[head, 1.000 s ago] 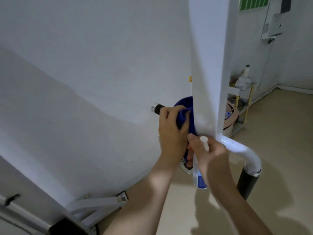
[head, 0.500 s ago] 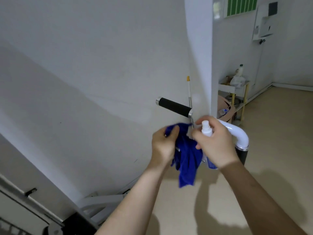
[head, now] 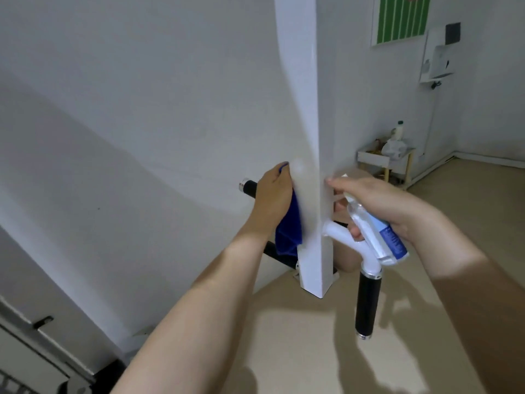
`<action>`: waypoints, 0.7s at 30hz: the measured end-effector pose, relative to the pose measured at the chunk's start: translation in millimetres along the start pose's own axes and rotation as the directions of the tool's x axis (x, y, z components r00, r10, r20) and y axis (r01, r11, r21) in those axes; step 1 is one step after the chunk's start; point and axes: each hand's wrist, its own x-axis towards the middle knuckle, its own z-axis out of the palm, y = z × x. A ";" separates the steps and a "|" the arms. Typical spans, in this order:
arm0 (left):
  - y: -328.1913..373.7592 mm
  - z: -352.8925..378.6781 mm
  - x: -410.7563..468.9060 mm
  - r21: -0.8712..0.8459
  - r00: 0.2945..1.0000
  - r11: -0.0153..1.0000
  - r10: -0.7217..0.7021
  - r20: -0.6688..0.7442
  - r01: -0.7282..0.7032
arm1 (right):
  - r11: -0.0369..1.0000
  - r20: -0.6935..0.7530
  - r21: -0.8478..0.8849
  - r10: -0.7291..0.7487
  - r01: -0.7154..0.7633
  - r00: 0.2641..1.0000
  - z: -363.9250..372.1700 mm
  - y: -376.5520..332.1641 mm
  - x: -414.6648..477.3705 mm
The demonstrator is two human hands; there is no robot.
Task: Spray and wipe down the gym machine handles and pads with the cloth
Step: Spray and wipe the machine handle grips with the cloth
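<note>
A white upright post (head: 309, 137) of the gym machine stands in front of me. My left hand (head: 272, 194) holds a blue cloth (head: 288, 231) against the post's left face. A black handle grip (head: 249, 185) pokes out behind that hand. My right hand (head: 380, 203) grips a clear spray bottle (head: 375, 237) with a blue label, tilted, its nozzle close to the post's right side. Below it a white curved tube (head: 343, 237) ends in a second black grip (head: 367, 305) pointing down.
A white wall (head: 142, 109) runs along the left. A small shelf (head: 377, 159) with bottles and a bag stands at the back right under a wall dispenser (head: 436, 59). Dark machine parts (head: 42, 362) lie at the lower left. Beige floor (head: 454, 223) stretches to the right.
My left hand has lifted the cloth from hanging in front of me onto the post's left face. My right hand has tipped the bottle and shifted to the post's right side.
</note>
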 end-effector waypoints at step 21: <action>-83.3 -41.3 -15.6 -0.176 0.839 0.920 -0.391 -0.377 0.350 | 0.944 -0.173 0.052 -0.314 0.327 0.934 -7.0 57.3 -9.1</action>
